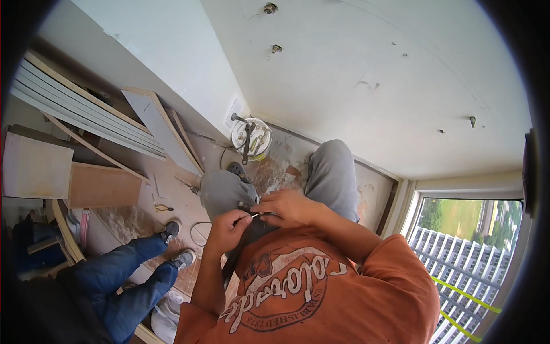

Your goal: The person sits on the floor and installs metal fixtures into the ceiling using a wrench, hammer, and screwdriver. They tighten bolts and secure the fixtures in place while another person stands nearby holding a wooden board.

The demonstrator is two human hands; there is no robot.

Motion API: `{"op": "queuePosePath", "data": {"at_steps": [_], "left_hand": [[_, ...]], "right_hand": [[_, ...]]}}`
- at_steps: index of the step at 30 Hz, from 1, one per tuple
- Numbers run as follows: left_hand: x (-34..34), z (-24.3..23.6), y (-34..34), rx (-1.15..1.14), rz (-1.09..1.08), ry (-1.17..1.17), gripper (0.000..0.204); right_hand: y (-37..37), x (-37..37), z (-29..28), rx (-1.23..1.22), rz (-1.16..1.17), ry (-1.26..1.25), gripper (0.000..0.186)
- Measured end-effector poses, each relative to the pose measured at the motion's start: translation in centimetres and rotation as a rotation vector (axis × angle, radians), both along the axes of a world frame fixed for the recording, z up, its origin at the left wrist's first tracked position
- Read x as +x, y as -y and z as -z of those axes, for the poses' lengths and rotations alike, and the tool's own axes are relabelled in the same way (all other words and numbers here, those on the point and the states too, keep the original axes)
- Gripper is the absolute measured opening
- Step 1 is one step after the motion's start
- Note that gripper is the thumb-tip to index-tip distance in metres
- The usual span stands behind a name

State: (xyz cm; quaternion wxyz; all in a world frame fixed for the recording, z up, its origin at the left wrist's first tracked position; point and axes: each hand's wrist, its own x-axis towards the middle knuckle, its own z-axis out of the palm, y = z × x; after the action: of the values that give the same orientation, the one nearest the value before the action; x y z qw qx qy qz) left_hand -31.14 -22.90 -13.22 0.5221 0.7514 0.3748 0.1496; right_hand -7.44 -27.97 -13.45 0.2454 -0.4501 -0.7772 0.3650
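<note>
In front of my lap, both hands work close together over a small, thin, shiny metal piece [256, 215]. My left hand [225, 230] pinches one end of it between thumb and finger. From the other side my right hand [286, 207] has its fingers curled at the same piece, which they partly hide. A dark rounded part [244, 206] shows just beyond the fingertips; its kind is unclear. My grey-trousered knees are bent on either side.
Ahead stands a white bucket [266, 150] of brass-coloured fittings with a dark metal tool [247, 140] across it. Yellow-handled pliers [163, 207] lie on the floor. Boards [150, 117] lean at left, near a co-worker's jeans-clad legs [134, 255]. Bolts [472, 121] protrude from the wall; a window [464, 246] is right.
</note>
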Motion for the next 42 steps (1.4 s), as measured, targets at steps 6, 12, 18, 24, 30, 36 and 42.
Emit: {"op": "queuePosePath", "data": {"at_steps": [6, 12, 18, 24, 30, 36, 42], "left_hand": [[-1.2, 1.1, -0.1, -0.030, -0.370, 0.160, 0.034], [-5.4, 1.7, -0.3, 0.007, -0.401, -0.026, 0.030], [-4.6, 1.1, -0.2, 0.165, -0.451, -0.134, 0.018], [-3.5, 1.9, -1.9, 0.260, -0.560, 0.079, 0.050], [-6.1, 4.3, -1.6, 0.367, -0.711, -0.421, 0.065], [-7.3, 5.9, -1.6, -0.379, -0.504, -0.643, 0.093], [-7.1, 7.6, -1.8, -0.079, -0.541, -0.549, 0.097]], "right_hand": [[0.9, 2.3, 4.5, -0.160, 0.243, -0.230, 0.029], [-2.6, 3.7, 7.3, -0.602, 0.697, -0.699, 0.032], [-4.3, 1.8, 7.7, -0.857, 0.820, -1.171, 0.035], [-4.3, 4.8, 5.0, -0.675, 0.769, -1.069, 0.036], [-7.2, 7.3, 9.1, -0.685, 0.799, -1.101, 0.032], [-8.6, 7.8, 12.5, -0.758, 0.860, -1.003, 0.025], [-8.2, 7.6, 12.3, -0.737, 0.866, -1.007, 0.027]]}}
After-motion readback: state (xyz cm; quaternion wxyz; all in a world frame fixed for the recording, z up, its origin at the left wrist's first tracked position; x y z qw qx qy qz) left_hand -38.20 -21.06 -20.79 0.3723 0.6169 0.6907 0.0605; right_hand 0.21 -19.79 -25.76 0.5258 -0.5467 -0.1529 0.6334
